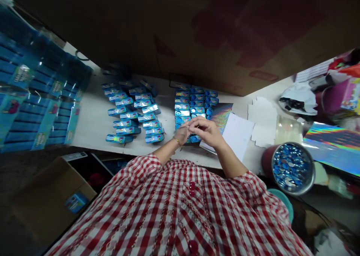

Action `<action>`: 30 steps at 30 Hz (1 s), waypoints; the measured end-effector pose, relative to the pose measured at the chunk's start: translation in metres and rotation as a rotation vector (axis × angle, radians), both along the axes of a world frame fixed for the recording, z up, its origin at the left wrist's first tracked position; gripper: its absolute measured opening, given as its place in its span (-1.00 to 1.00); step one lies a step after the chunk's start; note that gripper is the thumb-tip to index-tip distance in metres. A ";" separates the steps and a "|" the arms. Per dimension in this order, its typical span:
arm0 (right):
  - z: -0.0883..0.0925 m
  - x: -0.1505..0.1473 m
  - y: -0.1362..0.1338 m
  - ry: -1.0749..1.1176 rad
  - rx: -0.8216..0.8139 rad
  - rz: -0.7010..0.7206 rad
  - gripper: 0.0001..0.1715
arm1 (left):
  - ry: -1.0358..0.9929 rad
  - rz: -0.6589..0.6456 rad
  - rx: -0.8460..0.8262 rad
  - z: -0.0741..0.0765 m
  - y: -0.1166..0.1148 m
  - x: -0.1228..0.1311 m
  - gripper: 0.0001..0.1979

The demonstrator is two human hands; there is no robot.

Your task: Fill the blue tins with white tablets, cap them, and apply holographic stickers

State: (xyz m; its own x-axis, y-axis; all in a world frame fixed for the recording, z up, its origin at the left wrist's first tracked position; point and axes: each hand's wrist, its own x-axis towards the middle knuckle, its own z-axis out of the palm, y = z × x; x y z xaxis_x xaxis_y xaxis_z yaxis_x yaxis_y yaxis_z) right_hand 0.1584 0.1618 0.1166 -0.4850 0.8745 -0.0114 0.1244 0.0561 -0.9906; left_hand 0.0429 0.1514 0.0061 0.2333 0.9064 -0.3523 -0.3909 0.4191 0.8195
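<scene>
My left hand (pixel 182 134) and my right hand (pixel 205 130) meet fingertip to fingertip above the near end of the right-hand rows of small blue boxes (pixel 197 110). The right thumb and forefinger are pinched together at the left fingers. Whatever lies between them is too small to make out. The left fingers look curled, partly hidden by the right hand. Close to my right wrist lie white sheets (pixel 239 132) and a shiny rainbow-patterned sheet (pixel 222 115). Further left, more blue boxes (pixel 126 116) lie in staggered columns on the white table (pixel 92 125).
A large cardboard carton (pixel 168 42) walls off the table's back. Wrapped blue packs (pixel 42 87) are stacked at left, above an open carton (pixel 56 196). On the right stand a metal pot (pixel 313 169) of blue and silver discs, white card pieces (pixel 263 119) and a holographic sheet (pixel 332 147).
</scene>
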 end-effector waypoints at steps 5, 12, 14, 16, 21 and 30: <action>-0.060 -0.009 0.014 0.096 -0.450 -0.316 -0.68 | -0.289 0.241 -0.356 0.012 -0.001 -0.056 -0.48; -0.094 -0.034 0.024 0.028 -0.521 -0.524 -0.69 | 0.050 0.442 -0.248 -0.009 0.015 -0.063 -0.68; -0.110 -0.045 0.033 -0.066 -0.488 -0.628 -0.75 | 0.153 0.494 -0.224 -0.025 0.028 -0.065 -0.69; -0.126 -0.053 0.043 -0.201 -0.422 -0.686 -0.81 | 0.257 0.522 -0.207 -0.040 0.041 -0.069 -0.69; -0.143 -0.059 0.060 -0.571 -0.242 -0.657 -0.87 | 0.394 0.510 -0.204 -0.069 0.059 -0.074 -0.65; -0.122 -0.069 0.054 -1.121 -0.038 -0.409 -0.66 | 0.549 0.465 -0.231 -0.083 0.063 -0.065 -0.66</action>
